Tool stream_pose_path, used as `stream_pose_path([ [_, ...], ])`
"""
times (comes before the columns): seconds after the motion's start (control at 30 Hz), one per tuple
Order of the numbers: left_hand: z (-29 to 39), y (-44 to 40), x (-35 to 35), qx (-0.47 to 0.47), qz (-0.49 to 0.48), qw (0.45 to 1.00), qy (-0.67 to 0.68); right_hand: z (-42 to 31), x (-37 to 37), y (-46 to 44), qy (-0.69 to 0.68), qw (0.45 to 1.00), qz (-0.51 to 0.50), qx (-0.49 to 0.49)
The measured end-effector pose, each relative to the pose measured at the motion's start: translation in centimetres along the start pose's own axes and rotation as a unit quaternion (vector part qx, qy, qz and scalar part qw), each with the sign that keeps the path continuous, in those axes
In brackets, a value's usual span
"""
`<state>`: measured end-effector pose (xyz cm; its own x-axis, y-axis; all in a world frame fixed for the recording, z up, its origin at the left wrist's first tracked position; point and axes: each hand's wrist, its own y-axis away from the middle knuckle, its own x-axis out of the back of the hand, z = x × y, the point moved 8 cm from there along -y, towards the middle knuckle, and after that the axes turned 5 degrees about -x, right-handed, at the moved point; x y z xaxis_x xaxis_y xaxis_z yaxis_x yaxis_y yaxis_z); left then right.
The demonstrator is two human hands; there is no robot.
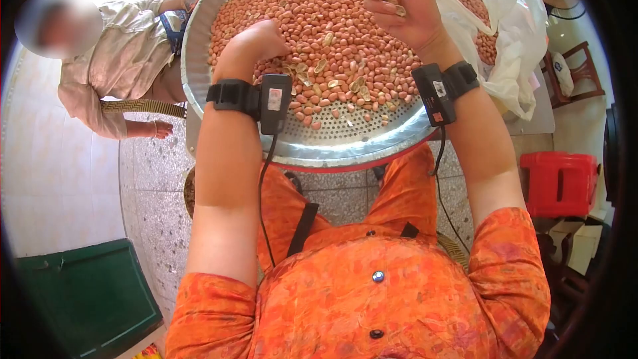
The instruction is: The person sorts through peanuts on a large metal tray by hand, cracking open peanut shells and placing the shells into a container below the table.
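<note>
A wide metal sieve (312,149) with a perforated bottom holds a thick layer of reddish shelled peanuts (319,23). Bits of pale peanut shell (321,66) lie scattered among them. At the left part of the heap, my left hand (260,41) is curled down against the peanuts; its fingertips are hidden, so what it grips does not show. My right hand (407,10) is raised over the right side of the sieve, palm turned up, with pieces of peanut shell (392,0) held between its bent fingers.
To the right of the sieve stands a white plastic bag (505,33) with more peanuts inside. Another person (126,60) sits at the left. A red plastic stool (559,184) is at the right, and a green board (90,299) lies lower left.
</note>
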<state>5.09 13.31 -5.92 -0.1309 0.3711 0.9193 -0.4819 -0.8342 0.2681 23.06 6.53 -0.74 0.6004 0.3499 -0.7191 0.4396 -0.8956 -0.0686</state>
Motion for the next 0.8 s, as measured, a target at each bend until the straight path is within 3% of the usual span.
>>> stream_pose_path([
  [0.07,0.0,0.0,-0.3,-0.004,-0.011,1.0,-0.018,0.1,0.1,-0.4,-0.002,1.0,-0.013,-0.001],
  [0.17,-0.2,-0.1,-0.6,0.005,-0.009,0.999,-0.033,0.5,1.4,-0.4,0.06,0.997,0.055,-0.012],
  [0.23,-0.1,0.3,-0.5,-0.005,-0.011,0.999,-0.051,1.5,2.4,-0.4,0.191,0.967,0.159,-0.062],
  [0.27,-0.2,0.4,-0.4,-0.006,-0.011,0.999,-0.052,1.4,2.4,-0.4,0.286,0.942,0.172,-0.036],
  [0.37,0.2,0.6,-0.8,-0.052,-0.04,0.997,-0.039,2.4,1.7,-0.2,0.337,0.928,0.135,-0.082],
  [0.47,-0.6,0.5,-1.1,-0.011,-0.066,0.998,0.021,2.9,1.4,-0.3,0.36,0.92,0.123,-0.096],
  [0.53,-0.2,0.3,0.4,-0.074,0.045,0.992,0.088,3.3,1.6,-0.4,0.37,0.916,0.112,-0.109],
  [0.57,-0.5,0.1,0.4,-0.074,0.044,0.992,0.088,3.5,1.6,-0.5,0.387,0.909,0.105,-0.114],
  [0.63,0.1,0.9,0.6,-0.044,0.003,0.915,0.401,3.7,1.5,-0.5,0.403,0.902,0.097,-0.118],
  [0.73,1.0,1.5,1.1,-0.049,0.037,0.881,0.469,3.9,1.6,-0.7,0.397,0.905,0.097,-0.118],
  [0.8,1.1,1.5,1.3,-0.071,0.035,0.854,0.515,3.8,2.0,-0.7,0.467,0.867,0.11,-0.131],
])
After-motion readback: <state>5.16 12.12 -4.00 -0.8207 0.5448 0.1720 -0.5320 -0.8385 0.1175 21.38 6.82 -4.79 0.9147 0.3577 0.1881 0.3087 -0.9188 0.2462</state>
